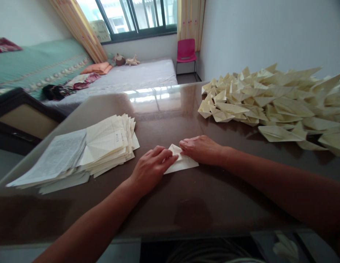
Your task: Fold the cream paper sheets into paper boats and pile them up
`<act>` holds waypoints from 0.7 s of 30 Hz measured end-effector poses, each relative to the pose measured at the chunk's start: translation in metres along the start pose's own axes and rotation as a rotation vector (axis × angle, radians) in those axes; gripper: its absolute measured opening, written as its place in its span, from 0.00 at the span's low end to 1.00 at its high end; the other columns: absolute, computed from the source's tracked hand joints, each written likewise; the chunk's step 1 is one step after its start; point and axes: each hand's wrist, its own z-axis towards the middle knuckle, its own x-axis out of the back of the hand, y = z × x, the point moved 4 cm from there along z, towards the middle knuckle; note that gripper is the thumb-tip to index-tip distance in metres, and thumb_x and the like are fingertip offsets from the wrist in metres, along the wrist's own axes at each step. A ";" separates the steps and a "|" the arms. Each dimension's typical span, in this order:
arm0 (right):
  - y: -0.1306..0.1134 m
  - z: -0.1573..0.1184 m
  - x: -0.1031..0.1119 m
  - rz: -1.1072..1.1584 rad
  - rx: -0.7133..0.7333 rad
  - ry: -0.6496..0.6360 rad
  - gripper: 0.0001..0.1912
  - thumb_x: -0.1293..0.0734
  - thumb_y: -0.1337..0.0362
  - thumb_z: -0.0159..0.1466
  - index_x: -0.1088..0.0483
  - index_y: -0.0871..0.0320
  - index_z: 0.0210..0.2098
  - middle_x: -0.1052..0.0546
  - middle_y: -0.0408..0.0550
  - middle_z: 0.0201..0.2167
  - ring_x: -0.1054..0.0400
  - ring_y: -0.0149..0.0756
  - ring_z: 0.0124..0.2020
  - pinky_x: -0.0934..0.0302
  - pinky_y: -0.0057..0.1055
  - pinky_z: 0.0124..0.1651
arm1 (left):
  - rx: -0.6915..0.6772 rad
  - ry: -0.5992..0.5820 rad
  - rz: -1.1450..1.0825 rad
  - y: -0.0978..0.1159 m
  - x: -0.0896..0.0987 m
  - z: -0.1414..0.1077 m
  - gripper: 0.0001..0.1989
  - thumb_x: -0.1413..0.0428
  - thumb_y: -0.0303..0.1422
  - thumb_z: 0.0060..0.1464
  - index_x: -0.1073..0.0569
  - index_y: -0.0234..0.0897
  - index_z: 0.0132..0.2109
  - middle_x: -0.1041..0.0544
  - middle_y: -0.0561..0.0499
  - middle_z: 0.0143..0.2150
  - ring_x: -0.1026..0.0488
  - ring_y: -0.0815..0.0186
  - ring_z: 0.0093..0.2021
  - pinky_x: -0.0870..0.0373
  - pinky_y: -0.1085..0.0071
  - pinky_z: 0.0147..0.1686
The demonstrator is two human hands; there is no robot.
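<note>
A cream sheet of paper [184, 166], folded to a point at its far end, lies flat on the brown table [164, 212]. My left hand [149, 168] grips its left side, with the fingers curled and pressed onto the paper. On the upper right side of the same sheet, my right hand [204, 149] has its fingers bunched together over the fold. Both hands hide parts of the sheet. To the left is a fanned stack of creased cream paper [104, 142], and grey printed sheets [60, 151] lie beside it.
A large heap of folded, pointed cream paper pieces [268, 100] covers the table's right rear. Beyond the table are a bed [148, 75] and a pink chair [186, 50] near the window. A dark wooden cabinet [24, 117] stands to the left.
</note>
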 end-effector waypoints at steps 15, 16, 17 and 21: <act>-0.042 -0.039 0.024 -0.103 0.092 -0.058 0.12 0.42 0.70 0.66 0.28 0.61 0.42 0.22 0.54 0.36 0.27 0.39 0.35 0.40 0.31 0.33 | -0.046 -0.135 -0.016 0.009 -0.002 0.001 0.17 0.52 0.29 0.62 0.31 0.45 0.56 0.26 0.50 0.47 0.31 0.63 0.46 0.30 0.68 0.40; -0.044 -0.040 0.021 -0.103 0.084 -0.076 0.13 0.42 0.71 0.66 0.28 0.62 0.44 0.22 0.55 0.36 0.27 0.39 0.34 0.40 0.30 0.31 | -0.046 -0.138 -0.014 0.009 -0.002 0.001 0.18 0.52 0.29 0.62 0.31 0.45 0.57 0.26 0.50 0.47 0.31 0.63 0.46 0.30 0.68 0.40; -0.045 -0.041 0.019 -0.110 0.075 -0.088 0.14 0.43 0.72 0.66 0.29 0.64 0.46 0.22 0.56 0.36 0.26 0.39 0.34 0.40 0.30 0.30 | -0.047 -0.142 -0.010 0.009 -0.001 0.001 0.17 0.53 0.29 0.62 0.31 0.45 0.57 0.26 0.50 0.47 0.31 0.63 0.46 0.30 0.68 0.40; -0.045 -0.043 0.016 -0.179 0.052 -0.171 0.17 0.41 0.73 0.64 0.31 0.68 0.51 0.21 0.59 0.34 0.25 0.39 0.33 0.39 0.29 0.29 | -0.055 -0.143 0.016 0.008 0.000 0.000 0.16 0.53 0.28 0.62 0.29 0.44 0.54 0.26 0.50 0.47 0.31 0.63 0.45 0.30 0.68 0.38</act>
